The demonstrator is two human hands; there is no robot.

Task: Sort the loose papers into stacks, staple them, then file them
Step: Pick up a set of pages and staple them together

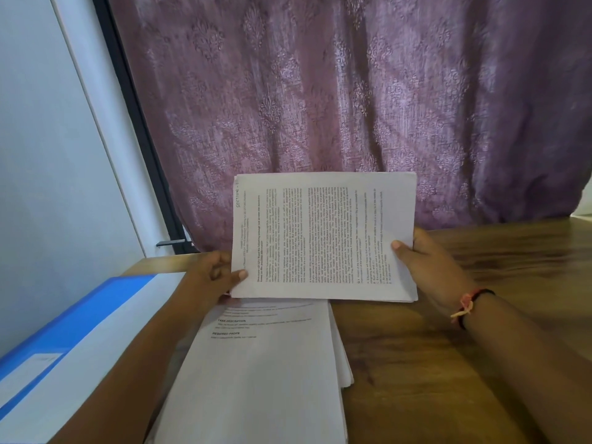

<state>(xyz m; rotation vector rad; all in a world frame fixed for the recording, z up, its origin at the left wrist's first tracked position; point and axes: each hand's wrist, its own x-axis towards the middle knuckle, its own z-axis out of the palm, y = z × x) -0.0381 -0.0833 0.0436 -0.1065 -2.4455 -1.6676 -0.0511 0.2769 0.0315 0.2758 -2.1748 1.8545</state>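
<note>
At the far left a blue file box [80, 318] lies on the wooden surface [448, 379]. Just right of it the left hand [221, 274] has its grip clamped on the left edge of a printed sheaf of papers [323, 238], thumb on top. The sheaf is raised above the far end of a stack of papers [266, 373] lying on the surface, and the right hand [426, 264] has its grip clamped on the sheaf's right edge.

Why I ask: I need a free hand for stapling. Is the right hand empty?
No, the right hand grips the right edge of the printed paper bundle.
</note>
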